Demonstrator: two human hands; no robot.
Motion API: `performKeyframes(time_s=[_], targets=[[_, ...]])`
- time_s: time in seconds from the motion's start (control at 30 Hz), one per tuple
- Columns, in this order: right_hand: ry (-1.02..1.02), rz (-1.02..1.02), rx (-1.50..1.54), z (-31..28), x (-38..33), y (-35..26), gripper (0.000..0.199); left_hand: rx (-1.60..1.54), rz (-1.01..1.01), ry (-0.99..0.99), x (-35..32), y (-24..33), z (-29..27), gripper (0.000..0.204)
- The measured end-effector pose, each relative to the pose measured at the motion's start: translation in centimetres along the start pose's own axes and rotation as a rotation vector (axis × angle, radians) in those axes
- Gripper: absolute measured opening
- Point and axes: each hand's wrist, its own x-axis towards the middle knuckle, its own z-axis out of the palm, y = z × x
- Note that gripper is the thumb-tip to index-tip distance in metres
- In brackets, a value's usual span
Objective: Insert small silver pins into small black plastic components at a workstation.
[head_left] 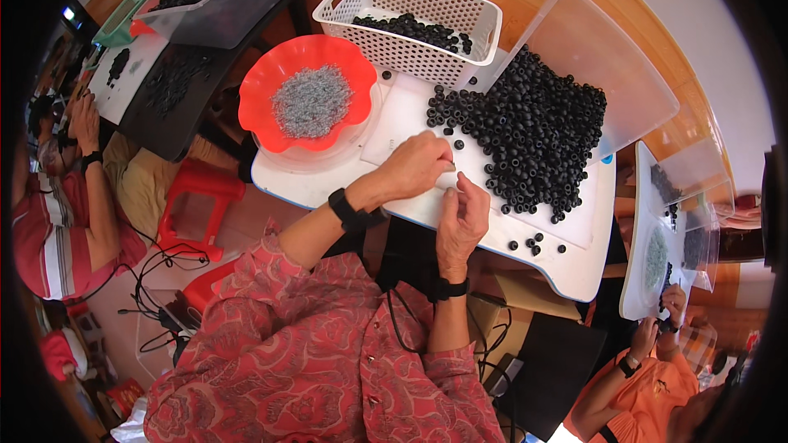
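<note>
Above the near edge of the white table (316,176), my two hands are close together. My left hand (414,166) is closed in a pinch, with a tiny greyish piece at the fingertips that is too small to name. Just below and to its right, my right hand (462,226) has its thumb and fingers curled together; whatever they hold is hidden. A large heap of small round black parts with holes (542,131) spreads to the right of my hands. To the left stands a red wavy-rimmed bowl (257,92) of small grey metal pieces, possibly springs.
Behind, a white perforated basket (394,53) holds more black parts. A clear plastic bin (607,74) lies tipped behind the heap. Several loose black parts (536,244) sit near the front edge. Co-workers (61,221) sit left and right. A red stool (193,205) and cables are at left.
</note>
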Motion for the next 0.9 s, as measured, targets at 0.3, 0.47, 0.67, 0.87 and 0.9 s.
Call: performKeyframes(time_s=[0.3, 0.47, 0.67, 0.87, 0.9], targets=[[-0.131, -0.070, 0.171, -0.3, -0.3, 0.7, 0.034, -0.683, -0.390, -0.237, -3.6, -0.5, 1.2, 0.026], [-0.091, 0.029, 0.252, -0.3, -0.4, 0.9, 0.035, -0.797, -0.415, -0.270, -3.6, -1.5, 1.6, 0.027], [-0.148, -0.039, 0.153, -0.5, -0.2, 0.3, 0.032, -0.870, -0.429, -0.285, -3.7, -1.8, 1.4, 0.028], [-0.162, -0.064, 0.139, -0.7, -0.2, 0.5, 0.023, -0.854, -0.413, -0.239, -4.2, -1.4, 2.0, 0.030], [-0.164, -0.065, 0.139, -0.6, -0.2, 0.7, 0.023, -0.838, -0.414, -0.226, -4.2, -0.9, 1.9, 0.030]])
